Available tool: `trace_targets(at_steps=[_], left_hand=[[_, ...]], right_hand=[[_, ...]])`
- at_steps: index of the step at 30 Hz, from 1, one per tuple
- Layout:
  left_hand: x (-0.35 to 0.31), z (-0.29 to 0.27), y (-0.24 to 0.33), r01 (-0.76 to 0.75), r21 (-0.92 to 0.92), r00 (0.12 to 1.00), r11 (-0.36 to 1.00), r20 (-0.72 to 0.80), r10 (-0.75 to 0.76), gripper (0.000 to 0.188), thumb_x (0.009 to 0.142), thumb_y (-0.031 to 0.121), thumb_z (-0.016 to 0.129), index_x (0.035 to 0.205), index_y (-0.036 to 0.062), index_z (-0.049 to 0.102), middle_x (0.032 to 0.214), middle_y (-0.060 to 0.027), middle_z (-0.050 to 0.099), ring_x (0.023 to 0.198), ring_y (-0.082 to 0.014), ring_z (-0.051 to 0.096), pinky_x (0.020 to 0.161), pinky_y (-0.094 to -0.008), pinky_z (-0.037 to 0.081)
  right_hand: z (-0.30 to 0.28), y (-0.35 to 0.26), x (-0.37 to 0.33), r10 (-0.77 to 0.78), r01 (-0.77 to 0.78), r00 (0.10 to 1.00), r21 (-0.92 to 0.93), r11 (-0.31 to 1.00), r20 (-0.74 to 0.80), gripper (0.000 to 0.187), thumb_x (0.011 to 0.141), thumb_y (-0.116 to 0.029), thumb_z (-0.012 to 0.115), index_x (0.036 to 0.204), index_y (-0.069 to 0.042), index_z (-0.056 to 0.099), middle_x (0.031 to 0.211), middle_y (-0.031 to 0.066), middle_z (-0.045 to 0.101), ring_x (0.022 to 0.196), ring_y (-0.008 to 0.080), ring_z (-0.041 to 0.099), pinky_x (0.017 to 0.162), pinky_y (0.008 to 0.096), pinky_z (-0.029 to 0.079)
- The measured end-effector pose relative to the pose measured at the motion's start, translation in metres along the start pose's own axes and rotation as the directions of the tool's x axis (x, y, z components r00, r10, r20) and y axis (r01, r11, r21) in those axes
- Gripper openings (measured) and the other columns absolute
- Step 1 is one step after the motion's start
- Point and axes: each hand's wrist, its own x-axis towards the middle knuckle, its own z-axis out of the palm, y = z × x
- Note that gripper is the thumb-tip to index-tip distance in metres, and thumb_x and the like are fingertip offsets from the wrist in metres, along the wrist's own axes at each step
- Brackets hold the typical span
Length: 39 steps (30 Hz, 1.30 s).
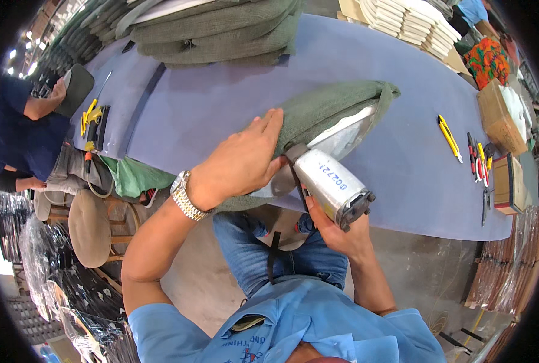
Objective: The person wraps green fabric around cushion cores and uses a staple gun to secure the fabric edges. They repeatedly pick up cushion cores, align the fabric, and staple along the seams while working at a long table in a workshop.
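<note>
My right hand [345,235] is wrapped round a silver pneumatic staple gun [325,175], whose dark rear end points down to the right. The gun's dark nose meets the edge of a green fabric-covered cushion panel [327,115], tilted up at the near table edge. A white layer and a greyish underside show where the fabric stops. My left hand [240,158], with a metal watch on its wrist, grips the panel's near end. Its fingers lie straight along the fabric, and the thumb is close to the gun's nose. The gun's trigger is hidden.
Green padded panels [221,36] are piled at the far side of the blue-grey table [427,115]. A yellow cutter [449,138], scissors and pliers lie at the right near a cardboard box [500,118]. On the left, a co-worker [24,121] handles a dark panel beside another staple gun [97,127].
</note>
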Motion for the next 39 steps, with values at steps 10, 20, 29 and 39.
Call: trace_targets(at_steps=[10, 20, 29, 39], left_hand=[[0.008, 0.016, 0.0, -0.038, 0.011, 0.997, 0.999, -0.06, 0.039, 0.082, 0.087, 0.012, 0.07, 0.155, -0.0055, 0.029, 0.152, -0.0342, 0.044, 0.141, -0.0455, 0.046, 0.115, -0.0484, 0.043], [0.02, 0.08, -0.149, 0.113, -0.561, 0.991, 0.82, 0.125, -0.051, 0.071, 0.111, 0.054, 0.028, 0.162, 0.0049, 0.028, 0.171, -0.0161, 0.022, 0.159, -0.0301, 0.015, 0.129, -0.042, 0.013], [0.0, 0.024, -0.064, -0.004, -0.68, 0.986, 0.734, 0.119, 0.116, 0.073, 0.11, 0.056, 0.032, 0.165, 0.0085, 0.022, 0.172, -0.0207, 0.011, 0.16, -0.0342, 0.004, 0.13, -0.0447, 0.006], [-0.014, -0.004, -0.007, 0.031, -0.154, 0.999, 0.988, 0.025, -0.028, 0.074, 0.102, 0.023, 0.058, 0.161, -0.0023, 0.021, 0.162, -0.0314, 0.031, 0.149, -0.0442, 0.034, 0.122, -0.0456, 0.032]], right_hand=[[0.0, -0.001, 0.001, 0.054, -0.047, 0.997, -0.129, 0.99, 0.05, 0.033, 0.079, -0.005, 0.077, 0.11, 0.002, 0.07, 0.11, 0.0182, 0.073, 0.097, 0.0332, 0.074, 0.085, 0.037, 0.057], [0.016, 0.007, -0.009, 0.233, -0.229, 0.972, 0.123, 0.966, -0.016, 0.02, 0.09, 0.0, 0.071, 0.11, 0.0, 0.074, 0.104, 0.0146, 0.076, 0.098, 0.0265, 0.074, 0.088, 0.0362, 0.056], [0.008, 0.007, 0.003, 0.18, -0.18, 0.984, -0.007, 0.984, -0.003, 0.015, 0.094, -0.006, 0.069, 0.108, -0.003, 0.074, 0.097, 0.007, 0.073, 0.08, 0.0171, 0.065, 0.071, 0.0305, 0.05], [0.005, 0.018, 0.018, -0.134, 0.135, 0.99, -0.026, 0.99, 0.047, 0.04, 0.075, -0.006, 0.078, 0.113, 0.001, 0.068, 0.112, 0.0196, 0.071, 0.096, 0.0396, 0.072, 0.085, 0.0412, 0.057]])
